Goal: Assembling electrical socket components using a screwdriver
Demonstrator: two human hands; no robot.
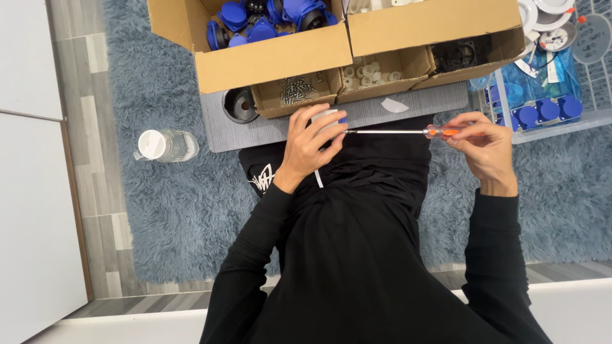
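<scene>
Your left hand (310, 148) is wrapped around a small white part (326, 121) with a bit of blue showing at its edge, held over your lap just in front of the grey mat (357, 114). Your right hand (482, 145) pinches the orange handle of a screwdriver (408, 132) between thumb and fingertips. The shaft lies level, running across to the left, and its tip meets the white part in your left hand.

Beyond your hands, a row of small cardboard trays sits on the mat: one holds loose screws (296, 89), the next small white cylinders (370, 73), the third dark parts (456, 56). A black round socket body (240, 104) stands just left of the screw tray. Behind them, a larger cardboard box (268, 57) holds blue caps (268, 16).

To your right, a clear plastic bin (548, 118) holds more blue pieces. To your left, a plastic water bottle (166, 145) lies on its side on the shaggy blue-grey rug (166, 210).
</scene>
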